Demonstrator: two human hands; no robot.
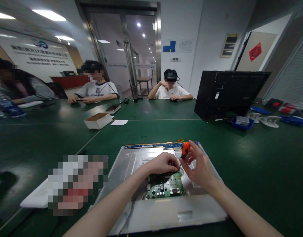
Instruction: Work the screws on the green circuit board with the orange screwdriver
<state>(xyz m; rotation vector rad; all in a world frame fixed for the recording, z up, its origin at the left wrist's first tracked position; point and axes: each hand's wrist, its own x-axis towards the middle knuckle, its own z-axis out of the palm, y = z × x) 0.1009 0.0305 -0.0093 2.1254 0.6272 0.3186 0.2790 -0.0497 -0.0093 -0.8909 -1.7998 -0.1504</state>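
My right hand (199, 166) grips an orange-and-black screwdriver (185, 150), tilted with its tip down at the upper right corner of a green circuit board (167, 189). Close by that tip, my left hand (163, 163) has its fingers curled and pressed together; whether they pinch anything is hidden. The board is mounted on the back of a silver metal display panel (161, 214), which lies flat on the green table. Along the panel's far edge runs a narrow blue circuit strip (151, 145). A grey cable (132, 210) crosses the panel on the left.
A black monitor housing (230, 93) stands at the right, beside a blue tray (242, 122) and gloves (293, 120). An open cardboard box (98, 121) sits left of centre. Blurred-out items lie near my left arm. Several people sit around the far side of the table (141, 130).
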